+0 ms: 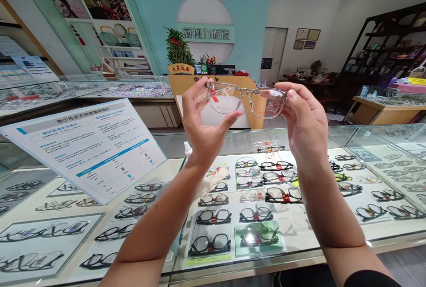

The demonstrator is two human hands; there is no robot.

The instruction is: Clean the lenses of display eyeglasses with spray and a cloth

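A pair of clear-framed eyeglasses (246, 93) is held up in front of me, above the glass display case. My left hand (208, 123) grips the frame at its left corner, with the thumb stretched under the left lens. At the right corner, my right hand (305, 116) pinches the frame between thumb and fingers. Small printing and a red mark show on the lenses. Behind the right lens the folded or trailing temples cannot be made out clearly.
Rows of glasses (213, 245) lie inside the glass display case (319, 256) below my arms. A printed sheet (86, 149) stands tilted at the left, near a small white bottle (188, 148). Farther back are a wooden counter (176, 87) and a potted plant (179, 47).
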